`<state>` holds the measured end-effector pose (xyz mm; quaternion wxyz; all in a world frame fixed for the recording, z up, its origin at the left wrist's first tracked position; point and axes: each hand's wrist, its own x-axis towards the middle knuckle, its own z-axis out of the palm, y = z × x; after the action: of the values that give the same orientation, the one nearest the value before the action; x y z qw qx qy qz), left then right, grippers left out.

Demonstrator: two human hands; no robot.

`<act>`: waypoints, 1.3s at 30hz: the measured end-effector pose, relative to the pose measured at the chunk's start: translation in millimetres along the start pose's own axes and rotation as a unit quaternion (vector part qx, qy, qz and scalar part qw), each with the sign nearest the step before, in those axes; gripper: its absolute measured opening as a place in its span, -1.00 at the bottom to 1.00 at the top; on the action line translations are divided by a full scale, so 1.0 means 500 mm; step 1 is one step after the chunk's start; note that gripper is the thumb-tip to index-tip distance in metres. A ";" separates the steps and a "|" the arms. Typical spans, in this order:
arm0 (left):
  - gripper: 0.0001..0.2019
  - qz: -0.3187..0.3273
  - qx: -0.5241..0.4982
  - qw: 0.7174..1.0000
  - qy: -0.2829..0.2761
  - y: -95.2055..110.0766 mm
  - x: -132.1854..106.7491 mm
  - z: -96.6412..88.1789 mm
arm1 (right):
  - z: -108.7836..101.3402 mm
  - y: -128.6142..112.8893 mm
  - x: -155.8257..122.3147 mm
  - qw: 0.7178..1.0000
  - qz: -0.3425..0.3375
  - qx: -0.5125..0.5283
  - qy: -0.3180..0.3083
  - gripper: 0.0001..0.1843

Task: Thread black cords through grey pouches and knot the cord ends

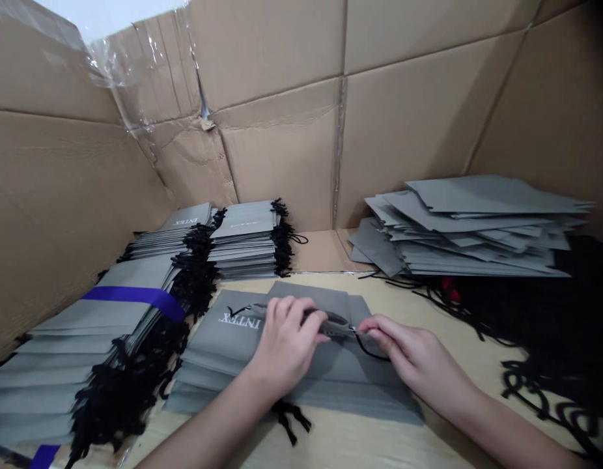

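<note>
Left hand (284, 348) fingers (304, 319) curled, pinching the grey pouch (243, 332) at its top hem. Right hand (409, 358) fingertips pressed together on the black cord (372, 353). The pouch lies flat, mid worktop (458, 319). Banded stacks (86, 339) close on the left, cord heap (550, 326) on the right, loose pile (477, 228) beyond, and cardboard wall (404, 117) behind.

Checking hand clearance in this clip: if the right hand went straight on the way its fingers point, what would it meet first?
Probably the left hand, whose fingers pinch the gray pouch hem just ahead of the right hand, which pinches a black cord; depth is unclear.
</note>
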<state>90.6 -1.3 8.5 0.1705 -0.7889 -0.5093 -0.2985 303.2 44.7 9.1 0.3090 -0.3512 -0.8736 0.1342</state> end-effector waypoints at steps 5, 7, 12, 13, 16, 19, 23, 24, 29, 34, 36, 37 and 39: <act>-0.75 -0.032 -0.046 0.998 -0.019 -0.026 0.007 -0.015 | -0.001 0.003 -0.001 1.000 0.012 0.015 -0.018 -0.74; -0.82 -0.015 -0.084 0.996 -0.029 -0.021 0.007 -0.019 | 0.002 0.001 -0.003 1.000 0.002 0.017 -0.017 -0.74; -0.89 0.019 -0.108 0.993 -0.043 0.009 0.002 -0.018 | 0.008 -0.007 -0.008 0.999 -0.031 0.007 -0.011 -0.75; -0.86 0.014 -0.105 0.993 -0.046 0.013 0.002 -0.016 | 0.009 -0.009 -0.008 0.999 -0.041 0.005 -0.012 -0.74; -0.80 0.003 -0.094 0.994 -0.057 0.018 0.001 -0.009 | 0.016 -0.014 -0.011 0.998 -0.065 -0.005 -0.012 -0.74; -0.84 0.026 -0.090 0.994 -0.056 0.020 -0.001 -0.002 | 0.026 -0.019 -0.015 0.997 -0.073 -0.004 -0.014 -0.74; -0.86 0.023 -0.111 0.993 -0.030 0.021 -0.004 0.006 | 0.037 -0.028 -0.017 0.997 -0.067 0.018 -0.015 -0.75; -0.86 0.024 -0.117 0.993 -0.026 0.021 -0.004 0.008 | 0.038 -0.030 -0.017 0.998 -0.061 0.019 -0.017 -0.75; -0.84 0.036 -0.171 0.985 0.008 0.019 -0.007 0.019 | 0.044 -0.038 -0.017 0.999 -0.032 0.026 -0.019 -0.73; -0.84 0.031 -0.199 0.979 0.026 0.023 -0.008 0.035 | 0.059 -0.035 -0.024 1.000 -0.029 0.006 -0.005 -0.74; -0.83 0.034 -0.192 0.981 0.011 0.025 -0.008 0.039 | 0.065 -0.031 -0.027 0.999 -0.032 -0.008 0.004 -0.75; -0.83 0.035 -0.185 0.982 0.001 0.026 -0.008 0.040 | 0.068 -0.029 -0.028 0.999 -0.033 -0.015 0.006 -0.76; -0.81 0.040 -0.171 0.984 -0.015 0.028 -0.009 0.040 | 0.071 -0.026 -0.030 0.999 -0.038 -0.031 0.002 -0.76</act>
<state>107.9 1.2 -9.1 0.0369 -0.8303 -0.4214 -0.3627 282.2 24.5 -19.1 0.3040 -0.3279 -0.8895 0.0946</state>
